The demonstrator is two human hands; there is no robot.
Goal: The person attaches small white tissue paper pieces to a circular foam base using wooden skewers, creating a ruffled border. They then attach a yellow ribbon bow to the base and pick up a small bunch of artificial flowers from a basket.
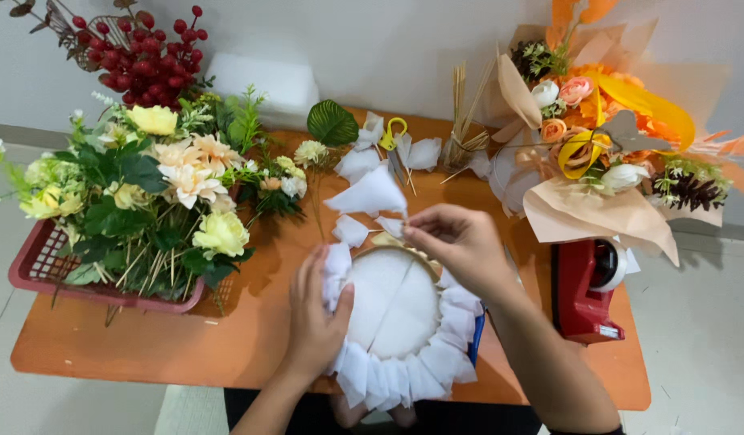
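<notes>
1. Head view: the left hand clasps the left edge of a round white foam disc frilled with white tissue pieces, on the orange table.
2. The right hand pinches a white tissue piece at the disc's top rim; a red tape dispenser stands to the right.

Orange wooden counter with rounded corners, standing against plain white wall. Grey baseboard strip along wall foot at left. Light grey tiled floor on both sides. Soft, even indoor light, faint shadows.
</notes>
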